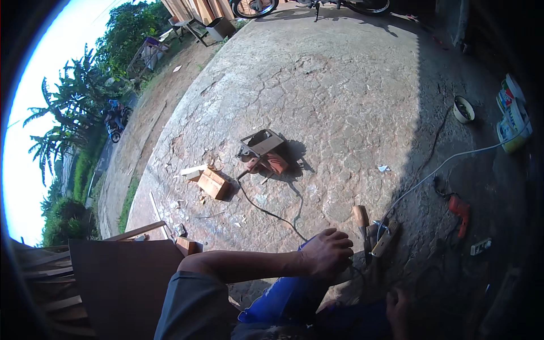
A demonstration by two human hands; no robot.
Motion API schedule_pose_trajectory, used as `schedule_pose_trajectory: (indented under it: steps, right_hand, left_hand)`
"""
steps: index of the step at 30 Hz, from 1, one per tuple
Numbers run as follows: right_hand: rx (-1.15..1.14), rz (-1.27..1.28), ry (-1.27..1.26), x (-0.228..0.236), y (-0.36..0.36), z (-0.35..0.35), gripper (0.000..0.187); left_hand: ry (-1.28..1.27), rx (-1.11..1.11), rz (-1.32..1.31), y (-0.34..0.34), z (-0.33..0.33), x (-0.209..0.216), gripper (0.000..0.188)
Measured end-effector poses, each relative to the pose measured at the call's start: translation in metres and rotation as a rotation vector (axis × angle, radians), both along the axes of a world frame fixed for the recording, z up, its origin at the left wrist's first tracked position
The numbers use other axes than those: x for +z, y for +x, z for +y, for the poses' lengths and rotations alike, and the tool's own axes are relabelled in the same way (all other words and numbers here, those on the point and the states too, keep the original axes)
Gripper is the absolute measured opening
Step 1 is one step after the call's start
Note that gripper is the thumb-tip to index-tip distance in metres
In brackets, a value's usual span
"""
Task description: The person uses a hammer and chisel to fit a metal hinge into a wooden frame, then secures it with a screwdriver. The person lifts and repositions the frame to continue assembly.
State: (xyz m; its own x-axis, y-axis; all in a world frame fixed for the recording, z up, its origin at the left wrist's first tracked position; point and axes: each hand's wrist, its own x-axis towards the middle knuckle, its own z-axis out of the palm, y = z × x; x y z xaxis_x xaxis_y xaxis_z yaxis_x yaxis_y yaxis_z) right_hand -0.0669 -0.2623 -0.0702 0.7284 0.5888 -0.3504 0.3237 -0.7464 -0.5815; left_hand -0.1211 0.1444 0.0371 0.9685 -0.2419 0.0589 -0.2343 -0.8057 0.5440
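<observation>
My left hand (328, 251) rests by my blue-clad knee (283, 300), its fingers curled inward. Anything under those fingers is hidden. In the shade to the right of my legs is my right hand (398, 309), too dark to make out its fingers. Just beyond the left hand lie a wooden-handled tool (360, 216), perhaps a chisel, and a second tool with a pale wooden body (385, 239). Farther off, a corded power tool (264, 152) with a flat metal base sits on the concrete. Left of it are a wood block (213, 183) and shavings.
A red-orange drill (460, 215) and a white power strip (481, 247) lie at right, with a pale cable (447, 161) running past. A bowl (463, 109) and white tubs (513, 122) stand beyond. At lower left is a brown board (122, 289); a motorbike (317, 5) is far ahead.
</observation>
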Motion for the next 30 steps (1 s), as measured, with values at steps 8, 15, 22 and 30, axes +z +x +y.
schedule_pose_trajectory:
  steps: [8,15,22,30]
  right_hand:
    - [-0.221,-0.029,-0.299,0.066,-0.029,0.045,0.057]
    - [0.120,0.162,-0.169,0.239,-0.051,0.148,0.056]
    - [0.368,0.379,-0.158,0.337,-0.085,0.233,0.054]
    - [0.484,0.569,-0.266,0.354,-0.118,0.355,0.052]
  left_hand:
    - [0.015,0.334,0.475,-0.015,-0.035,0.030,0.032]
    - [-0.167,0.480,0.013,-0.159,-0.059,0.129,0.050]
    - [-0.412,0.399,1.029,-0.297,-0.038,0.292,0.084]
    - [-0.374,0.657,1.063,-0.392,0.025,0.288,0.062]
